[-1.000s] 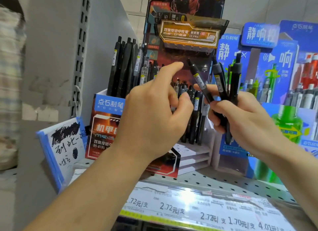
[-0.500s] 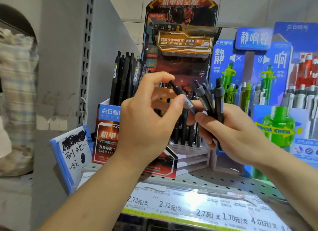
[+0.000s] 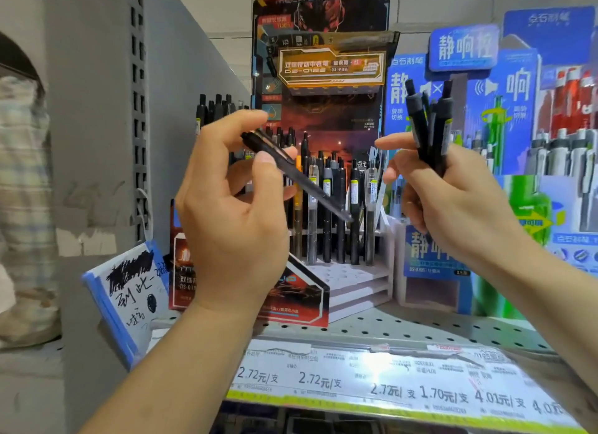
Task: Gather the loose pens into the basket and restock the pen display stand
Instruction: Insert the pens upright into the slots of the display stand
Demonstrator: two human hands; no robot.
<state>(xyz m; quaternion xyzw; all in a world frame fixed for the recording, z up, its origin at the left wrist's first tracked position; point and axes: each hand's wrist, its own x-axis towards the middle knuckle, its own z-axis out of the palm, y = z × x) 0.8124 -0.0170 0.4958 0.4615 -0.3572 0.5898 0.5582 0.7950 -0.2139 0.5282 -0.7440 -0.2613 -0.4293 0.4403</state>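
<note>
Nearest to us runs the shelf, its perforated edge fronted by a strip of price labels, and a handwritten card leans at the left end. Above that edge we hold our two hands apart. Our left hand pinches a single black pen between thumb and fingers, the pen lying on a slant with its tip pointing down and to the right, toward the stand. Our right hand is curled round a bundle of black pens held upright, their clicker ends sticking up above the fingers. No basket shows anywhere in view, so we judge the gathering is behind us and the step in hand is the restocking — one pen taken out of the bundle and readied for its slot. Just beyond the hands stands the pen display stand, its tiered white base carrying a row of upright pens at the back while the front tiers show open holes. The next move calls for turning the single pen upright, tip down, and lowering it straight into a free hole without knocking the neighbours. Farther right a blue display holds other pens — not our concern, we think.
</note>
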